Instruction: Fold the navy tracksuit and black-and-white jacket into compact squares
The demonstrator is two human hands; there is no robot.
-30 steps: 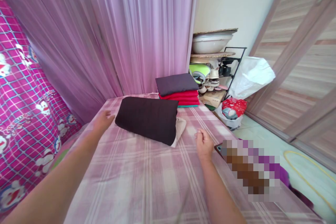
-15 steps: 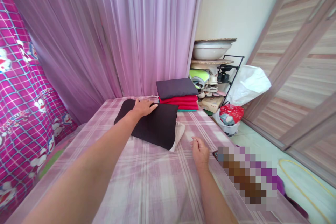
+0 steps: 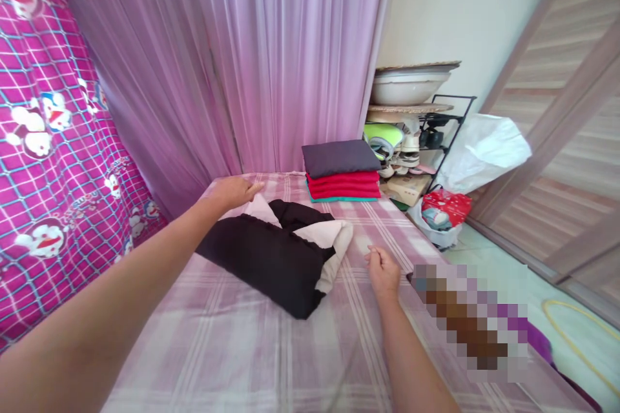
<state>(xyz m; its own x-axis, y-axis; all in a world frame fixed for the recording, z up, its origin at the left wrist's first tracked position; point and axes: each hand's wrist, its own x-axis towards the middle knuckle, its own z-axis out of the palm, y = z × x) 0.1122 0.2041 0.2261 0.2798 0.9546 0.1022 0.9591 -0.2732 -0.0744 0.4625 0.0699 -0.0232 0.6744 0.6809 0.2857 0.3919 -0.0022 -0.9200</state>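
A black garment with a pale lining (image 3: 261, 258) lies partly unfolded on the plaid bed sheet (image 3: 232, 361). Its pale inside shows at the back and along the right side. My left hand (image 3: 235, 193) is at its back left corner, fingers closed at the tip of a raised pale flap; the grip itself is partly hidden. To the right of the garment, my right hand (image 3: 384, 273) rests on the sheet with its fingers curled in and nothing visible in them. A stack of folded red cloth (image 3: 343, 186) topped by a dark folded cloth (image 3: 341, 158) sits at the back.
Purple curtains (image 3: 290, 64) hang behind the bed, and a pink patterned cloth (image 3: 72, 161) hangs at left. Right of the bed stand a rack (image 3: 458, 135) with shoes and basins (image 3: 411, 87), a white plastic bag (image 3: 489, 148) and a red bag (image 3: 448, 206). A blurred-out patch covers the bed's right edge.
The black garment has gone from a flat folded bundle to partly opened, its near part shifted toward me and pale lining exposed. My left hand has moved left, to its back corner.
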